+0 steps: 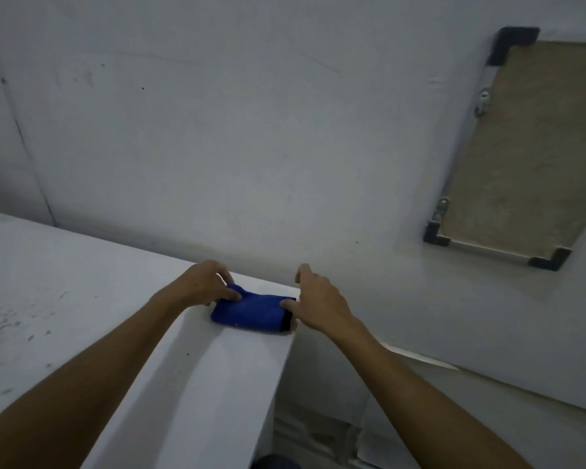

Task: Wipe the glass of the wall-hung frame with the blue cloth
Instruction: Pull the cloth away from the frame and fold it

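cloth: deep blue, plain, with a black band along its right end
counter: white, flecked with dark scuffs and specks
wall: pale grey-white, a few small dark marks
frame: silver metal edges, black corner pieces, mottled beige-tan panel behind the glass
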`<state>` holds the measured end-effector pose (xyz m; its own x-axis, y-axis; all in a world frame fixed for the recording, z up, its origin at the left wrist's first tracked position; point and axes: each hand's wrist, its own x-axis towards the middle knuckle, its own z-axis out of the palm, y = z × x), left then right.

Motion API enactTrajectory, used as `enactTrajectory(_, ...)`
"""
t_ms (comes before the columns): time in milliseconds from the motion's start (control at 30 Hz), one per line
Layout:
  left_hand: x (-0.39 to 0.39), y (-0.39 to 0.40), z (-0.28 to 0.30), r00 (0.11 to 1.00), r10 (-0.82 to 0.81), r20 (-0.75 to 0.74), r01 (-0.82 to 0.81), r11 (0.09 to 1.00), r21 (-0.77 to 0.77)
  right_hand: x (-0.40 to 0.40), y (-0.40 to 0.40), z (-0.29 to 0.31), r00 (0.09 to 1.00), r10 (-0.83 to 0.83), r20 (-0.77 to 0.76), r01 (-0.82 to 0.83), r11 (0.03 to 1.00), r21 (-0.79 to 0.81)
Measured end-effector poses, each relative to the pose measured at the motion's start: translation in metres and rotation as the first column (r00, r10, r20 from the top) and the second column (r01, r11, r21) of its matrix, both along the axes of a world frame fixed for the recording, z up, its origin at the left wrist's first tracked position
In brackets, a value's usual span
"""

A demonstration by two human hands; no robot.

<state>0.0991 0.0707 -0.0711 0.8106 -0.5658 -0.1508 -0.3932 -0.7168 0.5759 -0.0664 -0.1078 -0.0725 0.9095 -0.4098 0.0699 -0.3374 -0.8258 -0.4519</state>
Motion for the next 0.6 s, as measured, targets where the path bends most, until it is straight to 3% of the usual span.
enactTrajectory(67,-0.003,-0.004,-0.003,0.951,-0.022,0.307,-0.002,0.997,0.077,-0.003,0.003,-0.001,0.987,0.133,0.089,-0.123,0.986,-0.11)
enactTrajectory(133,-0.007,-0.007,0.001,0.86,-0.096,0.5,0.031,0.99,0.138,-0.007,0.006,-0.002,0.948,0.319,0.013,-0.315,0.941,-0.121)
enactTrajectory(200,-0.012,-0.009,0.008,0.886,-0.185,0.425,0.1,0.972,0.214,-0.01,0.008,-0.003,0.924,0.375,-0.077,-0.383,0.91,-0.16)
enactTrajectory(300,-0.018,-0.013,0.006,0.921,-0.296,0.252,0.217,0.929,0.298,-0.009,0.011,-0.007,0.951,0.305,-0.056,-0.309,0.916,-0.257)
enactTrajectory(433,-0.021,-0.015,-0.005,0.887,-0.29,0.358,0.206,0.945,0.256,-0.004,0.011,-0.013,0.97,0.239,-0.034,-0.236,0.911,-0.337)
enactTrajectory(600,-0.033,-0.021,-0.007,0.9,-0.233,0.369,0.139,0.955,0.263,-0.005,0.004,-0.012,0.965,0.244,-0.098,-0.262,0.925,-0.274)
